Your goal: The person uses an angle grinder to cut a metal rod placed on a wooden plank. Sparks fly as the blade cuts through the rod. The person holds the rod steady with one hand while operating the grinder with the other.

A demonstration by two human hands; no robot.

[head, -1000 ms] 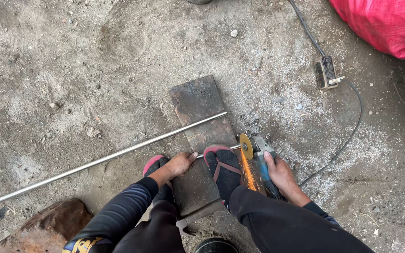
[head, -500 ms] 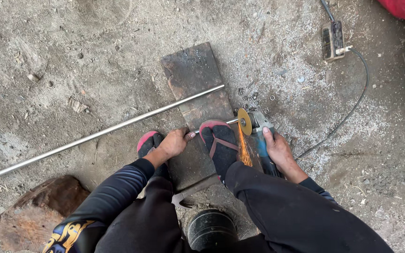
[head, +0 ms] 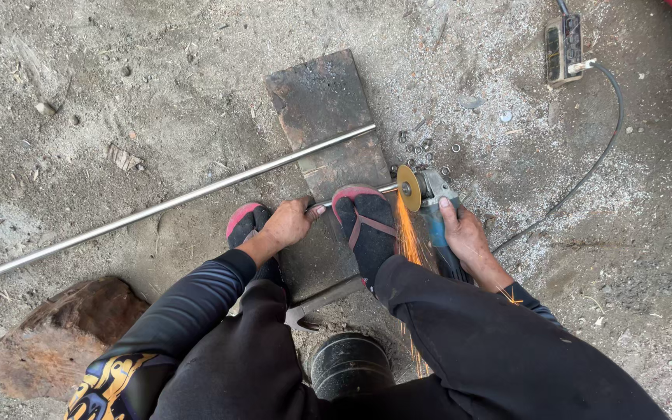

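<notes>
A short rod (head: 351,196) is pinned on the plate (head: 328,117) under a foot (head: 367,225) and pinched by the left hand (head: 289,223). The grinder (head: 429,204) is gripped tightly by the right hand (head: 464,237). Sparks could burn the leg; a jammed disc could kick back.

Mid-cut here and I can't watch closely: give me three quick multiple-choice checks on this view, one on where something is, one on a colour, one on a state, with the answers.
1. Where does the long metal rod lie?
A. Across the dark wooden board
B. Leaning on the rock
C. Inside the black pipe

2. What colour is the cutting disc on the angle grinder?
A. Green
B. Yellow
C. White

3. What state is the grinder in?
A. Lying unplugged
B. Held idle in the air
C. Cutting, throwing sparks

Answers:
1 A, the rod crosses the board's middle.
2 B, the disc shows yellow.
3 C, orange sparks stream from the disc while the right hand holds the grinder and the left hand grips the short rod.
</notes>
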